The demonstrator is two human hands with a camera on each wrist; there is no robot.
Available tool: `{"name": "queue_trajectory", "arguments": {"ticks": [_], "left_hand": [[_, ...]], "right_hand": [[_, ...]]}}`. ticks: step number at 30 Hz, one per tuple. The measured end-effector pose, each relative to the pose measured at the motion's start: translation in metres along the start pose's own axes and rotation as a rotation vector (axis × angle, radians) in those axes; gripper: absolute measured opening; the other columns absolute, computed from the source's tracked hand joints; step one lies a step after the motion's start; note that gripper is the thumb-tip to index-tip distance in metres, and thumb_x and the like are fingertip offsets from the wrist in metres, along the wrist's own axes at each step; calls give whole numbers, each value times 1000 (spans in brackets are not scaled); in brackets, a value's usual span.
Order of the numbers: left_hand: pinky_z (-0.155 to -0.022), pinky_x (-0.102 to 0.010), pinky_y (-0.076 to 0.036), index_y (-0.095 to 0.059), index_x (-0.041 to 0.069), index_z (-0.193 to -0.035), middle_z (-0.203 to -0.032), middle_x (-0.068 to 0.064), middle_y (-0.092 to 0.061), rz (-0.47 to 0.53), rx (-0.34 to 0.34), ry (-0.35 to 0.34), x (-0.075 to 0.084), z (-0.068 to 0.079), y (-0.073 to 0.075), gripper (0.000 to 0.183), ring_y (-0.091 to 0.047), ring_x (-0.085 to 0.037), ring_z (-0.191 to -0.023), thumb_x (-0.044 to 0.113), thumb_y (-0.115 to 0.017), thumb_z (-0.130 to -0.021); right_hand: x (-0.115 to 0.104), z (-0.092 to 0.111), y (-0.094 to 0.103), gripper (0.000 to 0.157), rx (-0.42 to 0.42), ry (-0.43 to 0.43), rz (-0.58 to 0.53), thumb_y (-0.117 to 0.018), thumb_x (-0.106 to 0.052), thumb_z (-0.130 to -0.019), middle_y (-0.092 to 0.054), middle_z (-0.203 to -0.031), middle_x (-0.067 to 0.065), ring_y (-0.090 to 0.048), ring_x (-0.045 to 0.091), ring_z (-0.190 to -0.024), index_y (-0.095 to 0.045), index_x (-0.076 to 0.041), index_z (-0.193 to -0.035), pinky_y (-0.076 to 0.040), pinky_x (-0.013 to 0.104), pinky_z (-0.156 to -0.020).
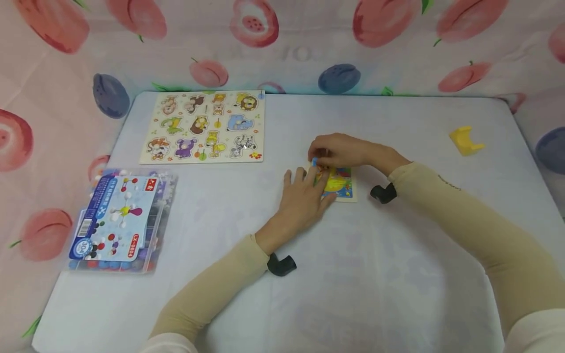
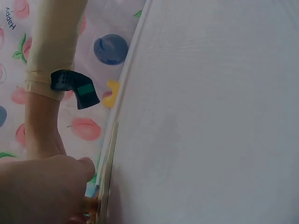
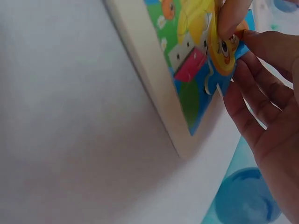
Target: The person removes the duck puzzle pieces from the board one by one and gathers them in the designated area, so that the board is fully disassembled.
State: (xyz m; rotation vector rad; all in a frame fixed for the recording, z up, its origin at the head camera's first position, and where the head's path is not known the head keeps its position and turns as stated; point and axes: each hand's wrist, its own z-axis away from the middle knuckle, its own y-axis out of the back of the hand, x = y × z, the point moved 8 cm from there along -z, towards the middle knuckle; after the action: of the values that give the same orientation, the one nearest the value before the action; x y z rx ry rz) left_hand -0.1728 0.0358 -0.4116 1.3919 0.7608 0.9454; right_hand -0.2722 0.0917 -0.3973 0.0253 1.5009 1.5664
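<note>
A small jigsaw puzzle (image 1: 347, 189) with a bright picture and pale wooden edge lies on the table right of the middle. My left hand (image 1: 300, 203) rests across its left part with fingers spread and mostly straight. At the far left corner, my right hand (image 1: 340, 149) pinches a puzzle piece (image 3: 225, 58) between thumb and fingers. That piece shows part of a yellow face and blue, and sits tilted up from the picture in the right wrist view. My fingers cover much of the picture. The left wrist view catches the board's thin edge (image 2: 108, 172) beside my left hand.
An animal puzzle board (image 1: 212, 159) lies at the back left. A clear plastic case of molecular model parts (image 1: 121, 220) stands at the left edge. A yellow U-shaped block (image 1: 463, 141) lies at the back right. Fruit-patterned cloth (image 1: 291, 29) hangs behind the table.
</note>
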Motion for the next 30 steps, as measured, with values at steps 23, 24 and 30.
{"name": "queue_trajectory", "arguments": {"ticks": [23,24,30], "left_hand": [[-101,-59,-30,-38,26,-145,-135,-5,-38,11,40,43,2,-7,5,62,-37,-28,-116,62,-31,-94],[-101,-59,-30,-38,27,-145,-135,-5,-38,11,37,46,3,-7,6,62,-37,-28,-116,62,-31,-94],[-101,-59,-30,-38,27,-145,-136,-5,-37,22,23,53,2,-8,5,62,-38,-28,-117,63,-32,-94]], "right_hand": [[1,-11,3,12,-139,-17,-97,-54,-15,-96,-63,-102,0,-57,16,-96,-63,-15,-105,-46,37,-93],[1,-11,4,12,-143,-20,-99,-54,-15,-96,-64,-101,-1,-58,16,-95,-63,-15,-104,-46,36,-94],[-3,-12,6,10,-198,-16,-67,-53,-14,-96,-63,-99,0,-57,17,-93,-61,-16,-101,-46,36,-92]]}}
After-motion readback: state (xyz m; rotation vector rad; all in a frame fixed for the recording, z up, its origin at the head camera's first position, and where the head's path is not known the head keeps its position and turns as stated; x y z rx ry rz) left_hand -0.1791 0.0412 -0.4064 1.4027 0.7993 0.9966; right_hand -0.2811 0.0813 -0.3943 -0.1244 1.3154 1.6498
